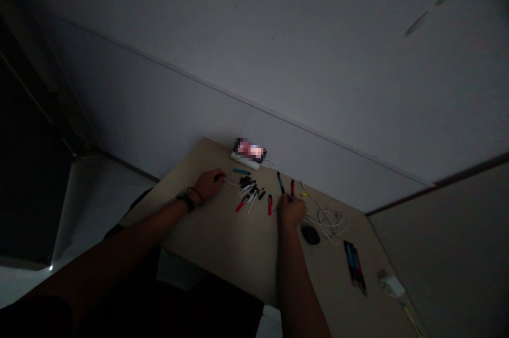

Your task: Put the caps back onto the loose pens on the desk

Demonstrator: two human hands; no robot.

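My left hand [209,183] rests on the table with its fingers loosely bent and apart, and I see nothing in it. Beside its fingertips lie thin white pieces [231,181] and a blue pen barrel [241,171]. A heap of black and white pen parts [247,187] lies between my hands, with a red pen barrel [242,203] and another red barrel [270,205] near it. My right hand [293,211] is closed on the table, its fingers curled over something too dark to make out. Just beyond it lie a blue and black pen [281,182] and a red piece [292,187].
A lit phone [249,150] leans on a white block [244,161] by the wall. To the right are a black mouse [310,234], a coiled white cable [330,223], several pens in a bundle [355,267] and a white plug [392,284].
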